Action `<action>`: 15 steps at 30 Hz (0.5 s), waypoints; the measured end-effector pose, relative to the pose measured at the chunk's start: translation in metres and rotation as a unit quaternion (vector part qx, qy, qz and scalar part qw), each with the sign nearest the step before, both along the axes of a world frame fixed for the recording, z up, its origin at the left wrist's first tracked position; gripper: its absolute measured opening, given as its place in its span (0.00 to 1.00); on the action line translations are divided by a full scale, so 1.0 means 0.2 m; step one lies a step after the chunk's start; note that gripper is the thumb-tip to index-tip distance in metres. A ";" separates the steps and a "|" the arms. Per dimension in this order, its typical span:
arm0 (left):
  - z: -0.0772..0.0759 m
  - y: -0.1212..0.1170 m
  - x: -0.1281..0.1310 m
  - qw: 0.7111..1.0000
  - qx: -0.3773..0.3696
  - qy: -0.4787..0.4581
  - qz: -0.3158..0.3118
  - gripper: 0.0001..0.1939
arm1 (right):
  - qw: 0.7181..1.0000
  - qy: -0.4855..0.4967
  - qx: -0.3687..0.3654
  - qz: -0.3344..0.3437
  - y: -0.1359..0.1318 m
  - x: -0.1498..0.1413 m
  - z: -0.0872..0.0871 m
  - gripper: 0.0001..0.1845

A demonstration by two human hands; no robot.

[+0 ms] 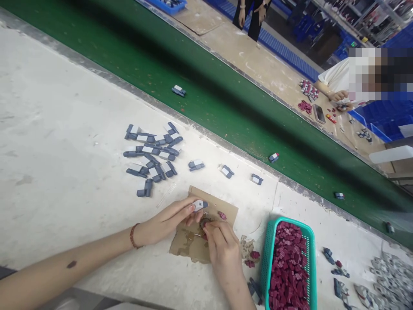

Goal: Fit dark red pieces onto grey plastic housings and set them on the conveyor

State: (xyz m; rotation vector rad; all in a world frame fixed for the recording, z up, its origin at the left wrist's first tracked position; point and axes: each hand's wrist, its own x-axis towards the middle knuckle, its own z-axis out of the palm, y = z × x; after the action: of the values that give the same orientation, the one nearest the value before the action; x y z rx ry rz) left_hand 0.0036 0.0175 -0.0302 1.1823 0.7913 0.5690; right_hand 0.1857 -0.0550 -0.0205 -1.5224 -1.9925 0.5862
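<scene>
My left hand [167, 221] pinches a small white and grey plastic part [200, 205] over a stained piece of cardboard [189, 245]. My right hand [222, 249] is closed, its fingertips pressed on a small dark round thing [204, 223] on the cardboard; what it is I cannot make out. A single dark red piece [222, 215] lies on the cardboard just beyond my fingers. A pile of several grey and white parts [151, 157] lies further off to the left.
A teal basket [269, 245] full of dark red pieces stands at my right. Loose grey parts [383, 275] lie at the far right. A green conveyor belt [200, 69] carries a few parts. Another person [342, 82] works across the belt.
</scene>
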 end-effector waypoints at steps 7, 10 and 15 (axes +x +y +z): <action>0.00 0.01 -0.01 0.998 0.046 0.020 -0.036 0.22 | 0.968 0.190 -0.105 -0.128 0.02 0.07 0.03 0.05; 0.00 0.01 -0.01 0.992 0.104 0.049 -0.047 0.18 | 0.962 0.202 -0.112 -0.146 0.03 0.08 0.02 0.05; -0.02 0.00 -0.01 0.978 0.178 0.091 -0.063 0.17 | 0.950 0.231 -0.131 -0.165 0.03 0.09 0.00 0.04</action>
State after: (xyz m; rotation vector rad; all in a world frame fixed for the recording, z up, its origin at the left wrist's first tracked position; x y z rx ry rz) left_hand 0.0009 0.0181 -0.0352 1.6215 0.7805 0.5154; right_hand 0.2039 -0.0483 -0.0212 -1.6387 -1.3134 0.9872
